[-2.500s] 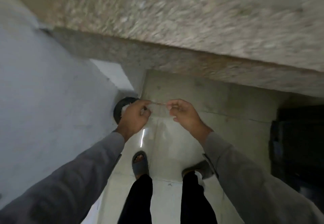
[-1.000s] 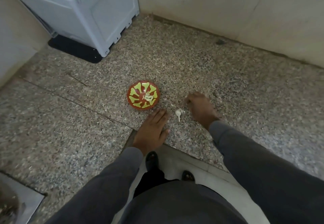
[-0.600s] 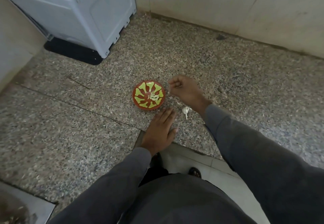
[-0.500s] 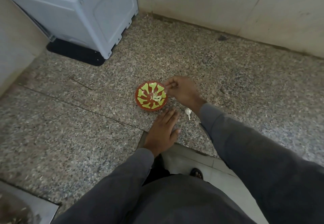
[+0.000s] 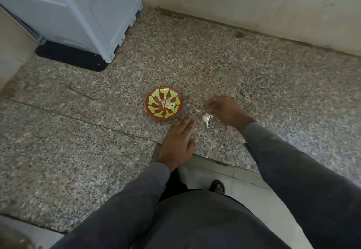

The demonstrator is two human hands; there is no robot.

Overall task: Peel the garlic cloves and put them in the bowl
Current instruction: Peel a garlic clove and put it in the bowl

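A small round red bowl with a green petal pattern [image 5: 164, 103] sits at the centre of the frame on a speckled granite counter [image 5: 254, 77], with several pale peeled garlic cloves [image 5: 169, 105] lying in its middle. Just right of the bowl, a white garlic bulb remnant with a thin stalk [image 5: 205, 118] lies on the stone, a loose pale clove piece [image 5: 197, 110] beside it. The left hand [image 5: 178, 143] rests flat, fingers straight, below the bowl, its heel near the counter's front edge, which runs diagonally toward the lower right. The right hand [image 5: 226, 110] hovers right of the bulb, fingers curled; whether it pinches anything I cannot tell. A white boxy appliance on a black mat [image 5: 78, 14] fills the upper left, and a pale tiled wall [image 5: 254, 1] closes the top. Bare granite spreads wide to the left of the bowl and to the right.
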